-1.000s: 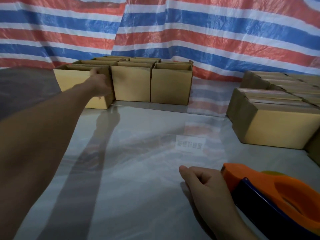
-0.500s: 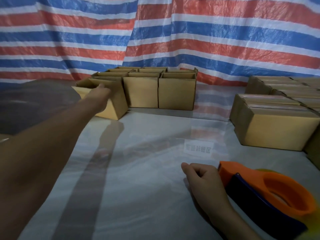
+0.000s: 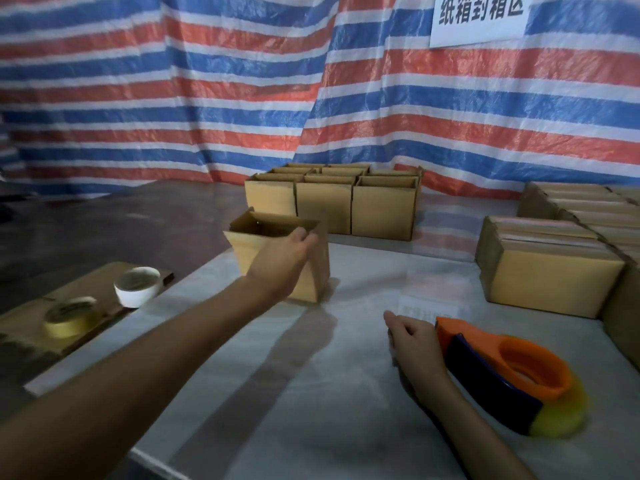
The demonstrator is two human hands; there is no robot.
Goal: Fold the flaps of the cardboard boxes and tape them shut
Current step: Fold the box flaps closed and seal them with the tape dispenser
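Both hands are out over the table, so fingers first. The left hand's fingers are curled together over the near rim of one open cardboard box, gripping that front wall; the thumb is hidden behind the palm. The box stands upright on the table, mouth up and flaps raised. Its broad face is toward the person and its long side runs left to right. What little of the inside shows is dark, bare cardboard, and its floor is out of sight. The wrist covers the middle of the front face.

The right hand lies on the table nearer than the box and to its right. Its fingers are loosely curled under, thumb out, with nothing in them that I can see. The knuckles sit just beside the nose of an orange and blue tape dispenser; touching or not, I can't tell.

Behind the box, a block of open-topped boxes stands packed wall to wall, their insides hidden from here. Right of the box, well apart, closed boxes sit in rows and run off the edge of view. Left of the box and nearer, a white roll and a yellowish tape roll sit on a flat cardboard sheet. Right of the box, near the dispenser's nose, a paper label shows on the tabletop, too blurred to read. Far behind the box hangs a striped tarp with a white sign, its top cut off.
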